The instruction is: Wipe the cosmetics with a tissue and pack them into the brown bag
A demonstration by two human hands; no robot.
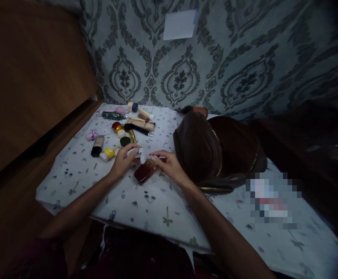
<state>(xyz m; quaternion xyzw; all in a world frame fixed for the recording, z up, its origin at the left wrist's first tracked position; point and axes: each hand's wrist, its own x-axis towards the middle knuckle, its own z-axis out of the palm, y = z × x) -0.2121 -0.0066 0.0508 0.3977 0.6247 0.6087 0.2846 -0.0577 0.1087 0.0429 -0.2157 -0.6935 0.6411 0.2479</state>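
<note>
Left of the bulky brown leather bag [196,145], the left hand [126,158] pinches a crumpled white tissue [142,155]; the right hand [166,163] bunches its fingertips beside it — grip unclear. Handling looks under way, unfinished: the glossy dark-red bottle [143,173] lies beneath, bagward of a yellow-and-white round jar [107,154] — the bag crowds the right.

The head camera looks forward, down over a table [169,201].

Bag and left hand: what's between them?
Head view: the white wad, then the right hand, lie between left hand and bag. The red bottle lies slightly nearer the wearer.
</note>
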